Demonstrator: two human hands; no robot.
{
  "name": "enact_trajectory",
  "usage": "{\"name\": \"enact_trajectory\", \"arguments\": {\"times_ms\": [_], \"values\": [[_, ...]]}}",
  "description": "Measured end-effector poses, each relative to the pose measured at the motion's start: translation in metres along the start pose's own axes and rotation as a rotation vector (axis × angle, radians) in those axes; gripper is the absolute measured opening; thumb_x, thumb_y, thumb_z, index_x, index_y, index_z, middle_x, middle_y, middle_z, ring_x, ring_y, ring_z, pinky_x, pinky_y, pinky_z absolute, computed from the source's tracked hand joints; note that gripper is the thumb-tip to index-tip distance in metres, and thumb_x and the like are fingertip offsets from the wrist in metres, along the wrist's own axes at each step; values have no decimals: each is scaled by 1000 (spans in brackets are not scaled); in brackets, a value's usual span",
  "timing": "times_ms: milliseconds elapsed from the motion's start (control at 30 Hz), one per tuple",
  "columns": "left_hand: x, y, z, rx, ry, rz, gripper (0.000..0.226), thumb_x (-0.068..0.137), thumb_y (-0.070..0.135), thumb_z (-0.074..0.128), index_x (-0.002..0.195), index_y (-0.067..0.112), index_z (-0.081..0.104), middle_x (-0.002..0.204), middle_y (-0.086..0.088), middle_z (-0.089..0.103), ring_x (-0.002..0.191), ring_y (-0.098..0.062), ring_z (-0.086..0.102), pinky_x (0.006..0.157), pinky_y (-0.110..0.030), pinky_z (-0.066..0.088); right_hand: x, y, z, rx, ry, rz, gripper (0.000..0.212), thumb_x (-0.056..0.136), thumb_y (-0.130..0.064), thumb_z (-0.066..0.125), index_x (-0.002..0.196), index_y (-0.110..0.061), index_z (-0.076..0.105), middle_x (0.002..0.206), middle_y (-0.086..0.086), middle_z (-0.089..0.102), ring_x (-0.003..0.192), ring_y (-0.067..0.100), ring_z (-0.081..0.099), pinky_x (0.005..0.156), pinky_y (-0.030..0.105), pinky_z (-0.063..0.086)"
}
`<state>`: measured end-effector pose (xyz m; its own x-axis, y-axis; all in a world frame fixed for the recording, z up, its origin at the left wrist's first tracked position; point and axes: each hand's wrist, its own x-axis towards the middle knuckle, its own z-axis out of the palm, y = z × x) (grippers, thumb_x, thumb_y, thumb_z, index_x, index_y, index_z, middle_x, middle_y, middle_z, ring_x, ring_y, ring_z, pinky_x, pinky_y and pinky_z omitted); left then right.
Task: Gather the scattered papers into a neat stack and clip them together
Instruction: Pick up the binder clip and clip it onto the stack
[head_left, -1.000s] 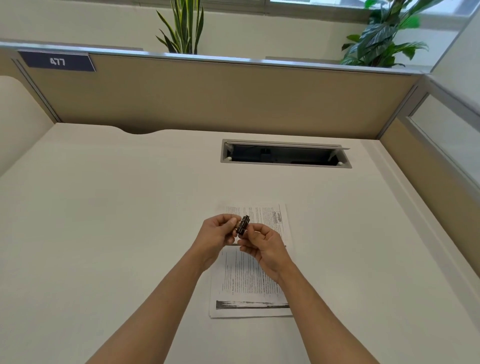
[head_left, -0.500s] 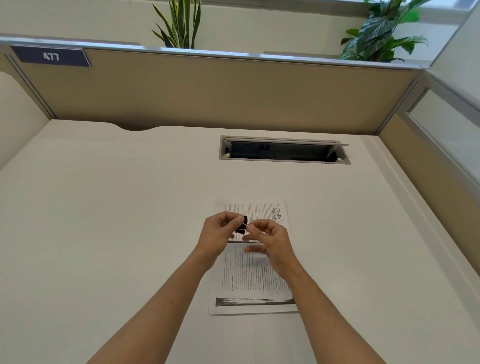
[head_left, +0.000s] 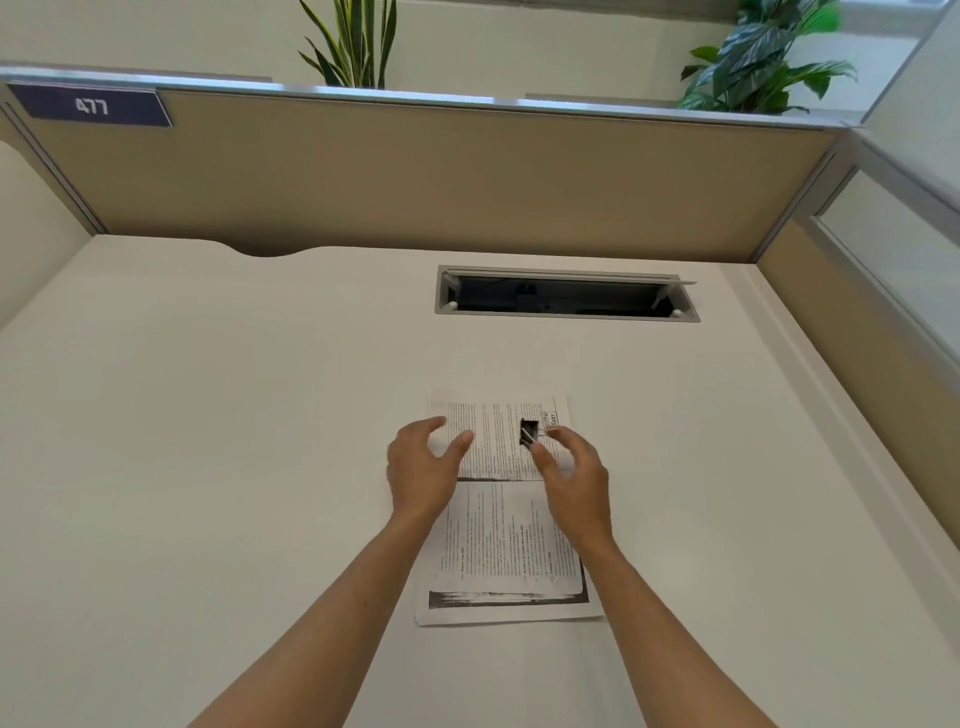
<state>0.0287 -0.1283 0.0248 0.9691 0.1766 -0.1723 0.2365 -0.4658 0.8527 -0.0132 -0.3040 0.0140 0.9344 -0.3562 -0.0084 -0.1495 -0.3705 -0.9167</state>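
A stack of printed papers (head_left: 506, 540) lies on the white desk (head_left: 208, 441) in front of me, its sheets slightly out of line at the near edge. A small black binder clip (head_left: 529, 432) with silver wire handles is over the far right part of the top sheet. My right hand (head_left: 574, 486) holds it at the tips of thumb and forefinger, the other fingers spread. To the left, my left hand (head_left: 422, 475) hovers open over the stack's far left edge, holding nothing.
A rectangular cable slot (head_left: 566, 294) is cut into the desk behind the papers. Tan partition walls (head_left: 441, 176) close off the back and right sides. A blue "477" sign (head_left: 91, 106) hangs at the upper left, and plants (head_left: 763, 57) stand behind the partition.
My left hand has let go of the binder clip and moved left, opening. The clip has moved right and forward over the paper with my right hand.
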Motion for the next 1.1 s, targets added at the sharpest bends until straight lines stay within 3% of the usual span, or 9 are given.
{"name": "enact_trajectory", "arguments": {"times_ms": [100,200,367,533,667,767,900,1000,1100], "values": [[-2,-6,4,176,3,-116,78,87,42,68,150,12,33,155,-12,35,145,-32,27,117,-47,25,-3,20,1,-48,63,29,47,90,-45,58,129,-19,55,144,3,48,137,17,38,111,32,31],[-3,-5,11,214,-37,-146,87,86,37,69,153,9,22,154,-16,34,143,-36,28,115,-49,28,-6,30,7,-73,65,58,47,93,-38,57,134,-16,51,149,6,43,140,19,34,110,28,28],[3,8,18,178,-42,-229,84,82,33,72,148,8,26,139,-18,48,131,-38,43,105,-52,42,-4,40,11,-150,76,19,50,94,-37,55,136,-11,47,142,9,49,135,23,41,111,43,36],[18,10,12,37,-43,-392,76,82,29,73,140,4,32,135,-17,50,123,-37,51,100,-48,47,-5,41,10,-196,70,-9,50,95,-35,54,137,-9,46,142,11,50,135,24,41,111,44,36],[34,3,8,-65,-106,-467,66,77,31,79,127,0,47,126,-15,60,109,-34,60,93,-43,53,-6,41,11,-211,65,-24,49,95,-34,53,137,-9,46,142,11,49,135,24,40,112,42,35],[36,3,10,-6,-124,-469,58,73,38,77,116,5,57,120,-11,64,106,-32,61,93,-43,52,-5,43,11,-224,70,-35,48,95,-35,53,135,-9,47,141,10,50,135,24,41,111,43,36],[24,16,22,357,-31,-397,61,78,37,73,126,7,48,134,-13,45,127,-34,40,99,-44,41,-5,44,12,-231,69,-39,48,96,-36,52,136,-10,46,143,10,48,137,23,39,112,40,34],[22,22,29,249,-42,-377,67,79,26,74,131,4,37,136,-17,40,127,-36,41,96,-46,45,-6,43,12,-238,66,-33,50,96,-35,51,138,-9,44,146,10,45,139,22,35,114,35,30],[25,21,26,66,-48,-389,62,80,18,72,128,7,34,130,-15,45,115,-37,54,89,-45,52,-6,44,12,-241,60,-29,50,96,-35,51,139,-9,44,147,10,44,139,22,35,114,35,30]]}}
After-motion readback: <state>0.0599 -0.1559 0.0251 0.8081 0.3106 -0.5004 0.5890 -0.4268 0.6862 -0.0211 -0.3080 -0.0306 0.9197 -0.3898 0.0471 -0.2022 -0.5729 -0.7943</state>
